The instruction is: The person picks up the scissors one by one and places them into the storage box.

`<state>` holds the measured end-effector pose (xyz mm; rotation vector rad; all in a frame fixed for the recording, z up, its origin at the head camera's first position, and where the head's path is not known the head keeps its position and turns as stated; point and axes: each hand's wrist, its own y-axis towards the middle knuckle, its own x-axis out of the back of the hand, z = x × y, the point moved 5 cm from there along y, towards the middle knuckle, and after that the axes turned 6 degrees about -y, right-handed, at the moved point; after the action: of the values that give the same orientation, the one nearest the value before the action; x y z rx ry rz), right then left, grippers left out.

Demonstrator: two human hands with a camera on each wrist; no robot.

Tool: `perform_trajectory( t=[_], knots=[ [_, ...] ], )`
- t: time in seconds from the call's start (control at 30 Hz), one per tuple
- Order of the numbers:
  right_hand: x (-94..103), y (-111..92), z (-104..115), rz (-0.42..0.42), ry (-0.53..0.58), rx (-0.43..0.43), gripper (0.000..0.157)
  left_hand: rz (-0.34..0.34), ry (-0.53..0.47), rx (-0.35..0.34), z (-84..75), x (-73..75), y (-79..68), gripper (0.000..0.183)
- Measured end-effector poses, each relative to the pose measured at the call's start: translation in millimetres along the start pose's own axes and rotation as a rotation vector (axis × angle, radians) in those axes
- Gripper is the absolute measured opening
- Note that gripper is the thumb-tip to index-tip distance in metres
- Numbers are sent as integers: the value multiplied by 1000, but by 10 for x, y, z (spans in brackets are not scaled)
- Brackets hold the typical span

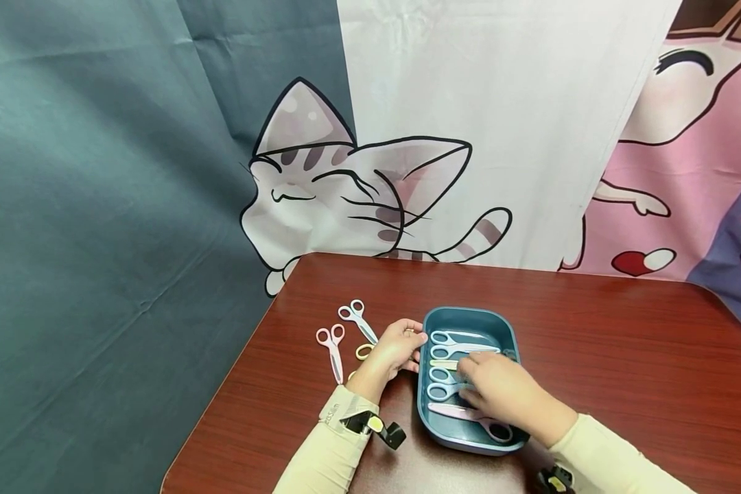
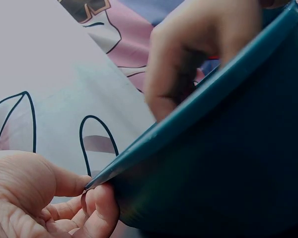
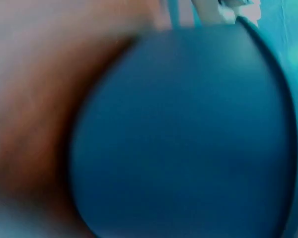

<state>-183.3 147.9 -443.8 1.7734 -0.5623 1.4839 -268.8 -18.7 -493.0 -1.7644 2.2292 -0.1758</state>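
A blue plastic tray holds several scissors laid crosswise. Among them are light blue scissors, a yellow piece, a second light blue pair and pinkish-purple scissors. My left hand pinches the tray's left rim between thumb and fingers, as the left wrist view also shows. Inside the tray, my right hand reaches down over the middle scissors with bent fingers. Its fingertips are hidden behind the tray wall in the left wrist view, so whether they grip anything is unclear.
Left of the tray, light blue scissors and pink scissors lie on the brown table. A yellow handle shows partly behind the left hand. A printed cat curtain hangs behind the table. The right wrist view is blurred.
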Motion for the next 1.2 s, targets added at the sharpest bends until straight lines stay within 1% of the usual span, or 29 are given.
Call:
perform_trajectory(
  t=[0.07,0.13,0.23,0.37,0.73,0.8,0.9,0.93,0.97,1.0,1.07,1.13,1.17,1.2],
  knots=[
    [26,2,-96,-20,-67,-45,32,2,3,1,0,0,1,28],
    [27,-12,-175,-11,-115,-74,32,3,3,1,0,-3,3,28],
    [13,-34,-238,5,-145,-85,25,5,6,0,-2,-6,7,28],
    [-3,-54,-260,17,-149,-81,17,15,16,1,-10,-9,12,28],
    [-25,-66,-272,33,-127,-83,18,25,12,2,-28,-16,1,29],
    [-1,-67,-285,9,-121,-83,17,22,12,0,-26,-18,0,29],
    [94,-73,-367,-87,-93,-106,16,14,8,4,-15,-15,2,28],
    [133,-80,-426,-130,-69,-132,17,11,10,5,-9,-12,3,28],
    [171,-95,-491,-172,-30,-176,17,9,13,6,-6,-8,4,28],
    [198,-124,-567,-211,26,-236,17,8,16,6,-4,-5,3,29],
    [214,-206,-729,-260,181,-393,20,0,15,6,3,1,4,29],
    [175,-317,-867,-273,348,-559,26,-3,19,5,4,5,4,29],
    [140,-375,-914,-268,419,-633,29,-6,18,6,6,5,6,29],
    [97,-426,-953,-257,482,-688,32,-9,17,6,11,6,7,29]
  ],
)
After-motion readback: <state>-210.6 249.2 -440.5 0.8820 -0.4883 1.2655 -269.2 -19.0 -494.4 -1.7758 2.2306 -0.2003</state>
